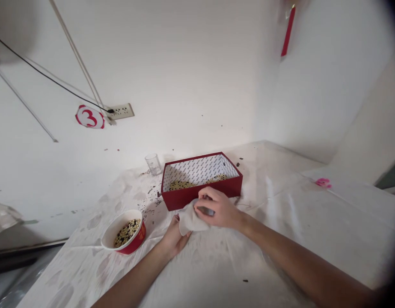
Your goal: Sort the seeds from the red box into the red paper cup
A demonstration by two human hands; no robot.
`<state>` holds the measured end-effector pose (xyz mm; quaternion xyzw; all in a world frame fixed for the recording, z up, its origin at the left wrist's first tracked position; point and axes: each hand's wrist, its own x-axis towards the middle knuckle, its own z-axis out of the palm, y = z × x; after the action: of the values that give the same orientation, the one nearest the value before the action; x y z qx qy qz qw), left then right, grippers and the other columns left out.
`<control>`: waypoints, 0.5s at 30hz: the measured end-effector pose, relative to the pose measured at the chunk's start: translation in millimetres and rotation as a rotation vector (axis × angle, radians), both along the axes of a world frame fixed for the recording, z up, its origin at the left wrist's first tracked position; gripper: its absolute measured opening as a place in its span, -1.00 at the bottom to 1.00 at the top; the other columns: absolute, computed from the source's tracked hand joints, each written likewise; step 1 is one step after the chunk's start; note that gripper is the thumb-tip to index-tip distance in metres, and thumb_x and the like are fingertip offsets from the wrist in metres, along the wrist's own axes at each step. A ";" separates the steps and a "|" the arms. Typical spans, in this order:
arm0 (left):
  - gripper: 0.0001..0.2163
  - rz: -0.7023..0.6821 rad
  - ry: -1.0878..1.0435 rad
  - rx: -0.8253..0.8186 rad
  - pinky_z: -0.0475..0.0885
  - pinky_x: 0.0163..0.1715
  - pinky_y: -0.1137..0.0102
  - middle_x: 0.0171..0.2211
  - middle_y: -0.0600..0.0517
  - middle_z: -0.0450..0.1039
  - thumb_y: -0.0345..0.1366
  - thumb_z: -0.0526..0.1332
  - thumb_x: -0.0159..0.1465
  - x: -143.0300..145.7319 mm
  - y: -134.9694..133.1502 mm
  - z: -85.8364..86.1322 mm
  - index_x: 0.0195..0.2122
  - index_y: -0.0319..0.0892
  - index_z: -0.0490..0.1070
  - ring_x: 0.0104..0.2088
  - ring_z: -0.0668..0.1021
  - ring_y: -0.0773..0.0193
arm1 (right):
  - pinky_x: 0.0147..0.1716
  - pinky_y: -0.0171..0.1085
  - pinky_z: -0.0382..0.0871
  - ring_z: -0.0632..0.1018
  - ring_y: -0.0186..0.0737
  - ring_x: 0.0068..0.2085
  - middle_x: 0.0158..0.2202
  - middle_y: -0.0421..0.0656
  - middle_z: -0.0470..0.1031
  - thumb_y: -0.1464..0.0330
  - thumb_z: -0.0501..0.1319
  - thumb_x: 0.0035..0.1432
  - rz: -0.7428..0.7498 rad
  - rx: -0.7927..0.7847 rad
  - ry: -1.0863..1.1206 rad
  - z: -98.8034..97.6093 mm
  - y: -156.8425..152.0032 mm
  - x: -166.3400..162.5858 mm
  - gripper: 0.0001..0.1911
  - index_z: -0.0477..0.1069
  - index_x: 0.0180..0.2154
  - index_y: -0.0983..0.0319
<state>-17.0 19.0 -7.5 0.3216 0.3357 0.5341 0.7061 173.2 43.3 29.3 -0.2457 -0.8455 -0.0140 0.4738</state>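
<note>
Both of my hands are at a soft white cloth piece (191,220) in front of the red box; whether it is a small bag or a flat cloth I cannot tell. My left hand (175,237) supports it from the left and below, its fingers partly hidden behind the fabric. At the upper right edge of the cloth, my right hand (218,208) has thumb and fingers curled together in a pinch. Just behind them stands the open dark red box (202,192), with a patterned white lining and pale and dark beans (182,185) on its bottom.
A red and white paper bowl (135,244) with mixed beans stands at the left. Behind it is a clear glass (154,164). Dark scraps (152,201) lie scattered on the white table cover (300,256). A pink item (323,183) lies far right. The wall carries a socket (123,111).
</note>
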 end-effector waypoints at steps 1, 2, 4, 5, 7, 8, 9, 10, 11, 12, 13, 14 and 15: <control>-0.65 0.003 0.005 0.014 0.49 -0.14 0.34 -0.34 -0.02 0.61 -0.38 0.54 -0.13 0.2 0.4 -1.0 -0.30 -0.19 0.53 -0.21 0.61 0.16 | -0.20 -0.21 0.43 0.45 -0.22 -0.19 -0.18 -0.09 0.39 0.40 0.22 0.21 0.009 -0.003 0.002 0.0 -1.3 -1.5 -0.91 0.50 -0.25 0.17; -0.69 0.006 0.009 0.025 0.48 -0.19 0.37 -0.38 0.00 0.60 -0.39 0.53 -0.12 0.4 0.9 -2.0 -0.35 -0.20 0.52 -0.26 0.61 0.19 | -0.21 -0.21 0.44 0.45 -0.22 -0.19 -0.18 -0.09 0.39 0.41 0.22 0.20 0.011 -0.014 0.010 -0.1 -2.4 -2.4 -0.91 0.51 -0.25 0.16; -0.78 0.003 0.023 0.036 0.46 -0.28 0.41 -0.47 0.03 0.56 -0.39 0.51 -0.08 0.7 1.9 -3.4 -0.43 -0.21 0.51 -0.36 0.59 0.26 | -0.21 -0.22 0.44 0.45 -0.23 -0.19 -0.17 -0.10 0.39 0.41 0.23 0.19 0.010 -0.060 0.038 -1.1 -4.0 -2.7 -0.90 0.52 -0.25 0.15; -0.81 -0.005 0.034 0.036 0.45 -0.30 0.42 -0.49 0.04 0.56 -0.39 0.49 -0.06 1.0 2.2 -3.5 -0.46 -0.22 0.50 -0.38 0.58 0.28 | -0.21 -0.22 0.45 0.46 -0.23 -0.19 -0.16 -0.10 0.39 0.41 0.24 0.18 0.014 -0.089 0.055 -2.0 -4.5 -2.4 -0.90 0.53 -0.24 0.15; -0.83 -0.007 0.063 0.043 0.45 -0.29 0.42 -0.45 0.01 0.57 -0.39 0.48 -0.05 1.4 2.0 -2.3 -0.46 -0.23 0.52 -0.36 0.59 0.26 | -0.20 -0.23 0.45 0.46 -0.24 -0.18 -0.13 -0.10 0.38 0.40 0.27 0.17 0.042 -0.147 0.086 -3.9 -5.2 -2.0 -0.89 0.54 -0.23 0.15; -0.82 -0.001 0.076 0.049 0.46 -0.26 0.41 -0.41 0.00 0.59 -0.40 0.48 -0.06 1.5 1.6 -1.2 -0.43 -0.23 0.53 -0.32 0.60 0.24 | -0.19 -0.24 0.46 0.47 -0.25 -0.18 -0.12 -0.10 0.38 0.39 0.28 0.16 0.063 -0.169 0.097 -4.8 -5.5 -2.1 -0.89 0.55 -0.23 0.14; -0.79 0.011 0.084 0.052 0.46 -0.22 0.40 -0.35 -0.01 0.61 -0.40 0.49 -0.07 1.3 1.3 -0.3 -0.39 -0.22 0.55 -0.27 0.60 0.22 | -0.19 -0.25 0.46 0.47 -0.25 -0.18 -0.12 -0.10 0.38 0.39 0.29 0.16 0.082 -0.186 0.104 -5.6 -5.9 -2.3 -0.88 0.55 -0.22 0.14; -0.75 0.022 0.083 0.054 0.46 -0.19 0.38 -0.30 -0.02 0.62 -0.40 0.50 -0.08 1.0 1.1 0.5 -0.35 -0.20 0.56 -0.23 0.60 0.20 | -0.19 -0.25 0.46 0.47 -0.26 -0.18 -0.12 -0.11 0.39 0.39 0.30 0.16 0.097 -0.196 0.108 -6.3 -6.2 -2.7 -0.87 0.56 -0.21 0.14; -0.71 0.027 0.075 0.055 0.46 -0.16 0.36 -0.27 -0.02 0.62 -0.39 0.50 -0.08 0.5 1.1 0.8 -0.30 -0.19 0.57 -0.19 0.60 0.18 | -0.20 -0.25 0.46 0.48 -0.26 -0.18 -0.12 -0.11 0.39 0.39 0.31 0.15 0.106 -0.198 0.110 -6.8 -6.5 -3.0 -0.86 0.56 -0.21 0.13; -0.68 0.023 0.062 0.055 0.46 -0.14 0.35 -0.25 -0.02 0.62 -0.38 0.50 -0.08 -0.2 1.4 0.6 -0.26 -0.17 0.57 -0.17 0.59 0.17 | -0.20 -0.25 0.46 0.47 -0.26 -0.18 -0.13 -0.11 0.40 0.39 0.31 0.15 0.108 -0.197 0.111 -7.0 -6.6 -3.1 -0.86 0.56 -0.21 0.13; -0.66 0.014 0.047 0.053 0.46 -0.12 0.33 -0.23 -0.02 0.62 -0.38 0.50 -0.07 -0.9 1.9 -0.1 -0.22 -0.16 0.58 -0.15 0.59 0.16 | -0.20 -0.24 0.46 0.47 -0.25 -0.19 -0.13 -0.11 0.40 0.39 0.31 0.15 0.105 -0.193 0.109 -7.2 -6.6 -3.0 -0.86 0.56 -0.21 0.13; -0.65 0.004 0.034 0.053 0.45 -0.11 0.32 -0.23 -0.03 0.62 -0.38 0.49 -0.06 -1.4 2.7 -1.0 -0.20 -0.15 0.58 -0.14 0.59 0.16 | -0.21 -0.24 0.46 0.47 -0.25 -0.20 -0.14 -0.12 0.41 0.39 0.31 0.14 0.100 -0.186 0.102 -7.2 -6.4 -2.6 -0.86 0.56 -0.22 0.13; -0.64 -0.005 0.024 0.055 0.45 -0.11 0.32 -0.22 -0.03 0.62 -0.39 0.49 -0.06 -1.8 3.4 -2.0 -0.18 -0.14 0.58 -0.13 0.59 0.16 | -0.22 -0.24 0.46 0.47 -0.25 -0.20 -0.14 -0.12 0.41 0.40 0.31 0.14 0.095 -0.176 0.093 -7.3 -5.9 -2.0 -0.87 0.56 -0.22 0.13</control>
<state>-18.8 22.4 -9.5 0.3480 0.3284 0.5376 0.6943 171.2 37.4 22.1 -0.2462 -0.8313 0.0940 0.4894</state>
